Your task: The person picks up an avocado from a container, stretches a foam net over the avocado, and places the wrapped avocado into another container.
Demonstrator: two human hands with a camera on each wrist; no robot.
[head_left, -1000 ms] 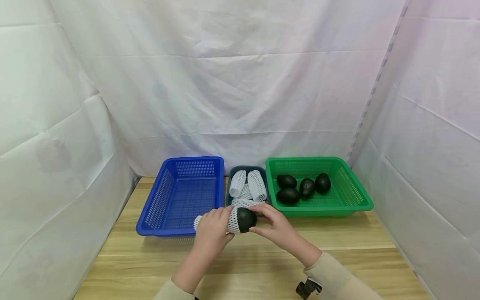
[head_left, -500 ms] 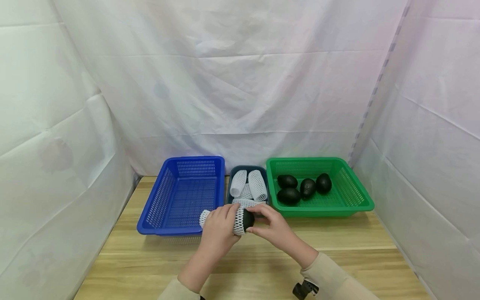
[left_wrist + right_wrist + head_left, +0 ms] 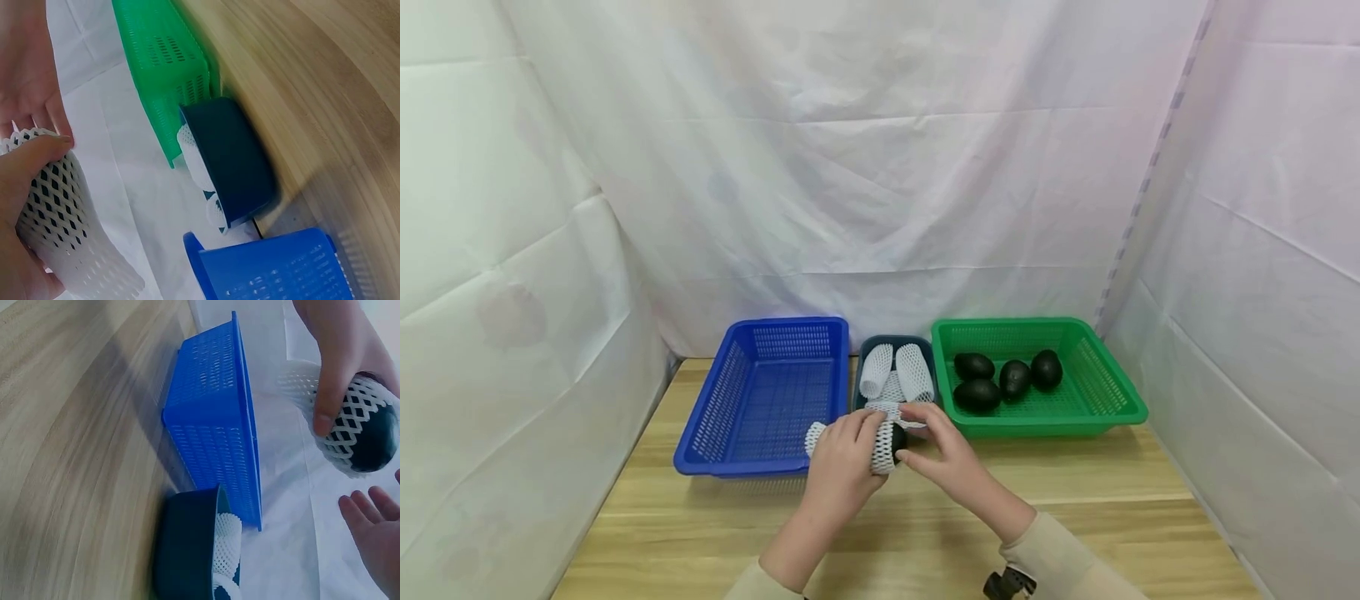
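Note:
My left hand (image 3: 842, 460) grips a white foam net sleeve (image 3: 882, 450) from above, thumb and fingers wrapped round it. Inside lies a dark avocado (image 3: 377, 441), its bare rounded end poking out toward the right. The sleeve's narrow tail sticks out on the left, beyond the hand, near the blue basket's front corner. My right hand (image 3: 953, 458) is beside the avocado's bare end, fingers spread and slightly bent. In the right wrist view a gap shows between its fingertips (image 3: 353, 511) and the fruit. Most of the avocado is hidden by the net and the left hand.
A blue basket (image 3: 687, 433) stands at left with nothing in it. Beside it, a small dark teal bin (image 3: 234, 162) holds several foam net sleeves (image 3: 914, 372). The green basket (image 3: 1116, 392) at right holds several avocados (image 3: 977, 395). White cloth (image 3: 880, 192) surrounds the wooden table (image 3: 1075, 517).
The net has come further over the avocado, so less of its dark end shows. My left hand has shifted slightly right. My right fingers have opened away from the fruit.

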